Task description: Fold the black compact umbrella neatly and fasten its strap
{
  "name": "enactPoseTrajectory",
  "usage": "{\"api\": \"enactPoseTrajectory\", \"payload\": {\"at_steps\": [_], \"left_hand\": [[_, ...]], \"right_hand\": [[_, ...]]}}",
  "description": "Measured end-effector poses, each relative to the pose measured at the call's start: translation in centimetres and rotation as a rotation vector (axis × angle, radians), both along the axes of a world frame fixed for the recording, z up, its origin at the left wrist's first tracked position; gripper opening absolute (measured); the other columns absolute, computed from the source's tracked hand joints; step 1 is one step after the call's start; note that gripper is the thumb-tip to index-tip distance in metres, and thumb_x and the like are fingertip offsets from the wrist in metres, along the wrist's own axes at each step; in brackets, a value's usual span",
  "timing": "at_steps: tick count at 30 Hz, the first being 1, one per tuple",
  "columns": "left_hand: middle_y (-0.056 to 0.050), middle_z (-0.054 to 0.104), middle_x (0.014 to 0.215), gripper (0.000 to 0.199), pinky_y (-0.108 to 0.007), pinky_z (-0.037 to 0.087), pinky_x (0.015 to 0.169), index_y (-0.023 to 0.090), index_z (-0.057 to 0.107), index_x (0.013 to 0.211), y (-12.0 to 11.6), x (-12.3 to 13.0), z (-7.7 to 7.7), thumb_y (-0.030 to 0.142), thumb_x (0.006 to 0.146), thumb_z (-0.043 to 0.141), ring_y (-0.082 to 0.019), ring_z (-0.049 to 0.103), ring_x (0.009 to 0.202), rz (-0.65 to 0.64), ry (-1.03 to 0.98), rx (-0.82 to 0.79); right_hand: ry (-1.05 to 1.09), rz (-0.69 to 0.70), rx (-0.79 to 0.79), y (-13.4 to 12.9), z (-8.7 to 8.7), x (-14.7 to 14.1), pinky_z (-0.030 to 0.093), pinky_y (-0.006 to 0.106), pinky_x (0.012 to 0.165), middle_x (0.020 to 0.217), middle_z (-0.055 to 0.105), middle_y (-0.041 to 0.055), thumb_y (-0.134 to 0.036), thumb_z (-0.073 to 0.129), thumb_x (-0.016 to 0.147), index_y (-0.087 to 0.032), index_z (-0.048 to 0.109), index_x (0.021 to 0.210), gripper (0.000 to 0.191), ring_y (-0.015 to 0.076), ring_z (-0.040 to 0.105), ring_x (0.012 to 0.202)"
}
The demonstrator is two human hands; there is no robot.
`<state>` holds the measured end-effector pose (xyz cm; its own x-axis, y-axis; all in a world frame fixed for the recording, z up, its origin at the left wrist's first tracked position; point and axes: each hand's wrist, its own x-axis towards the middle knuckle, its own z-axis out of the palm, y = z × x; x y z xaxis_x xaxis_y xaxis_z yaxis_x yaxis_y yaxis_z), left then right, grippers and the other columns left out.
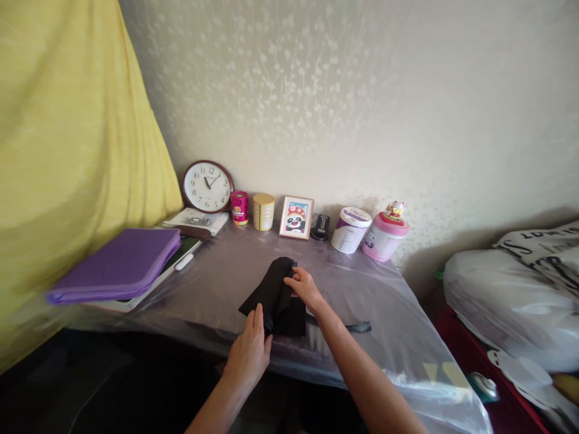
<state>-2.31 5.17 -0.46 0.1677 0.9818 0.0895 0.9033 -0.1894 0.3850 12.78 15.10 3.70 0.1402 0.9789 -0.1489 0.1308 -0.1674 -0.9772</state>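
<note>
1. Head view: the folded black fabric (pixel 265 288) lies near the front edge of the plastic-covered table (pixel 212 274), at the clock-face centre.
2. The right hand (pixel 306 288), at its 2 o'clock, has thumb and fingertips closed together, seemingly pinching the edge. The left hand (pixel 248 349), at 7 o'clock, is loosely extended against the near-left part; whether it grips, I cannot tell.
3. The fabric looks light, soft and floppy, perhaps slightly slippery, and not fragile; opposite edges seem the best holds, where a flat palm could steady the folds.
4. Around it: picture frame (pixel 296 217) at 12, wall clock (pixel 208 187) at 11, purple zip folder (pixel 120 262) towards 9.
</note>
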Motion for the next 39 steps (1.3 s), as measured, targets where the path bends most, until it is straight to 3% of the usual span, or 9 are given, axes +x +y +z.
{"api": "enactPoseTrajectory", "payload": {"at_steps": [12,22,25,30,32,36,39], "left_hand": [[-0.019,0.036,0.135,0.059,-0.027,0.045,0.082,0.004,0.017,0.137,0.4,-0.3,0.9,0.019,0.084,0.037,-0.023,0.052,0.110,-0.036,-0.023,-0.098],[-0.019,0.040,0.133,0.058,-0.032,0.043,0.087,0.005,0.021,0.136,0.5,-0.5,-0.3,0.019,0.081,0.035,-0.023,0.047,0.116,-0.026,-0.098,-0.038],[-0.020,0.039,0.134,0.060,-0.032,0.043,0.087,0.005,0.018,0.136,0.5,-0.5,-0.1,0.019,0.080,0.036,-0.024,0.046,0.117,-0.027,-0.123,-0.035],[-0.017,0.040,0.133,0.078,-0.027,0.045,0.081,0.015,-0.011,0.139,0.2,-0.5,1.1,0.016,0.080,0.040,-0.020,0.053,0.108,-0.032,-0.148,-0.045],[-0.015,0.044,0.127,0.079,-0.026,0.046,0.076,0.021,-0.015,0.138,0.1,-0.4,1.3,0.015,0.082,0.040,-0.019,0.058,0.099,-0.038,-0.102,-0.042],[-0.013,0.045,0.123,0.070,-0.025,0.046,0.067,0.029,-0.005,0.140,0.1,-0.4,1.1,0.016,0.085,0.036,-0.016,0.062,0.082,-0.060,0.018,-0.040],[-0.015,0.044,0.124,0.064,-0.025,0.047,0.067,0.024,0.005,0.141,0.2,-0.4,0.7,0.017,0.086,0.036,-0.016,0.062,0.082,-0.047,0.038,-0.042]], "right_hand": [[0.072,-0.001,0.039,0.8,-0.6,-1.7,0.049,0.019,0.042,0.055,0.041,-0.0101,-0.013,0.059,0.071,-0.014,0.048,0.113,0.044,0.0056,0.049,0.043],[-0.237,0.096,0.027,2.0,-1.0,-2.8,0.046,0.018,0.040,0.062,0.053,-0.0064,-0.016,0.059,0.072,-0.016,0.048,0.115,0.045,0.0075,0.055,0.042],[-0.369,0.135,0.105,1.8,-1.1,-2.7,0.048,0.021,0.047,0.064,0.059,-0.0034,-0.020,0.055,0.076,-0.017,0.053,0.111,0.036,0.0095,0.058,0.047],[-0.522,0.195,0.257,0.7,-1.1,-3.0,0.048,0.024,0.065,0.072,0.067,-0.0007,-0.018,0.047,0.079,-0.021,0.062,0.102,0.027,0.0129,0.063,0.064],[-0.528,0.239,0.284,0.3,-0.9,-3.2,0.047,0.025,0.070,0.076,0.069,-0.0007,-0.016,0.044,0.080,-0.022,0.062,0.101,0.028,0.0141,0.063,0.071],[-0.512,0.327,0.311,0.0,-0.8,-3.3,0.045,0.027,0.077,0.083,0.071,-0.0028,-0.016,0.042,0.081,-0.024,0.062,0.102,0.030,0.0148,0.063,0.081],[-0.481,0.373,0.319,-0.1,-0.8,-3.2,0.045,0.028,0.078,0.084,0.071,-0.0030,-0.018,0.041,0.083,-0.024,0.060,0.104,0.029,0.0148,0.063,0.083]]}}
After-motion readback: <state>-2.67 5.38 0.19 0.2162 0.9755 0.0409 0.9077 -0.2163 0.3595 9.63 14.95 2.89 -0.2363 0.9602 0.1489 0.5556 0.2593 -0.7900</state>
